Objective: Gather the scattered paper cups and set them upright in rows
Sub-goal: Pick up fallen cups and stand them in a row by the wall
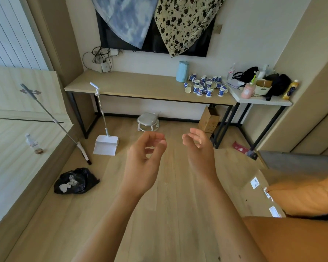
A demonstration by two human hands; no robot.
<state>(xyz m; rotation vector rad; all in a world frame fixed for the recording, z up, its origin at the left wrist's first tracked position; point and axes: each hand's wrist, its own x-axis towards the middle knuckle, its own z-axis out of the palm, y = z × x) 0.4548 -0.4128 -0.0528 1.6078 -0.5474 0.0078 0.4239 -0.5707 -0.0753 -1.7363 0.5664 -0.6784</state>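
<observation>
The paper cups (206, 86) lie in a loose cluster on the right end of the long wooden table (131, 86). Some of them stand and some lie on their side (how many of each, I cannot tell from here). Just beside them, on their left, stands a light blue jug (182, 71). On their right, a small white table (261, 100) carries bottles and bags. Under the long table there is a round stool (148, 121) and a cardboard box (209, 120).

Both hands are in the air over the floor, well apart from the cups. The left hand (144, 159) has its fingers loosely curled toward the thumb and holds nothing. The right hand (199, 146) is relaxed, with the fingers slightly bent, and it holds nothing too. A white dustpan (105, 145) and a black bag (75, 181) are on the floor at the left.
</observation>
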